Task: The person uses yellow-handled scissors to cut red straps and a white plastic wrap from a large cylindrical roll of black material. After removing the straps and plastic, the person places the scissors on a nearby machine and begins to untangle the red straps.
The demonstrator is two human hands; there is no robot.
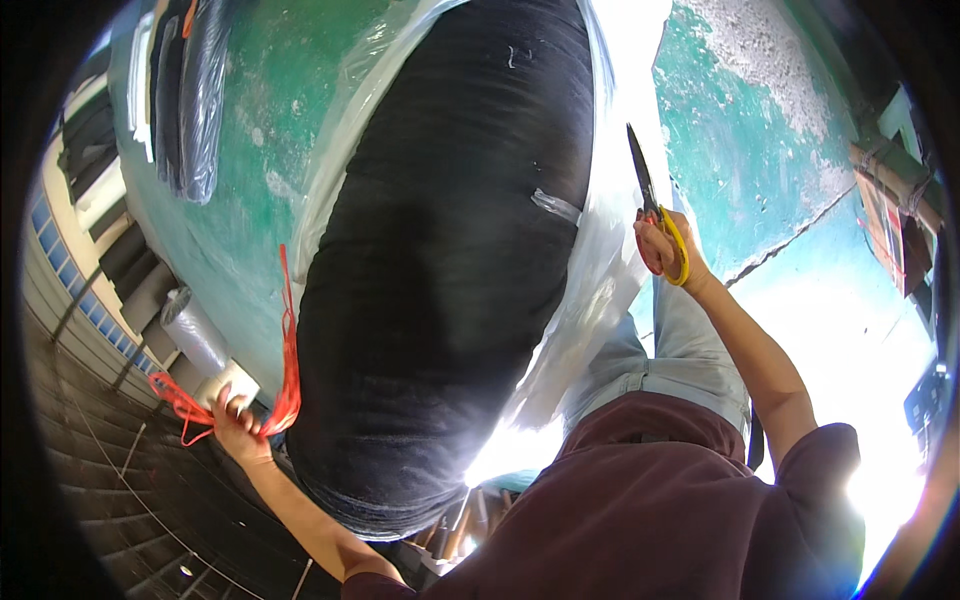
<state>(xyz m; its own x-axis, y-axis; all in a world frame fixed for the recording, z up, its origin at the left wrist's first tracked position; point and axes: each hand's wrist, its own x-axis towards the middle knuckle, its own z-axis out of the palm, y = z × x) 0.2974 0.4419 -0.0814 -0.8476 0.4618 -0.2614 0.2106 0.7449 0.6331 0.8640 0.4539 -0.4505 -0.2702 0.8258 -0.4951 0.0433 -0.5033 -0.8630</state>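
Observation:
A large roll of black fabric (450,220) lies in front of me on opened clear plastic sheeting (610,180). My left hand (240,430) is closed round a bundle of red plastic twine (287,385), with loops sticking out to its left and a loose strand pointing up beside the roll. On the other side, my right hand (672,250) grips a pair of scissors (650,190) with yellow and red handles. Their dark blades look closed and point up and away, over the plastic's right edge. Neither hand touches the roll.
The green floor (280,130) is worn and scuffed, with a dark crack (790,240) at the right. Plastic-wrapped dark rolls (200,100) lie at the far left. Another wrapped roll (193,330) is beyond my left hand. Bright sunlight washes out the lower right.

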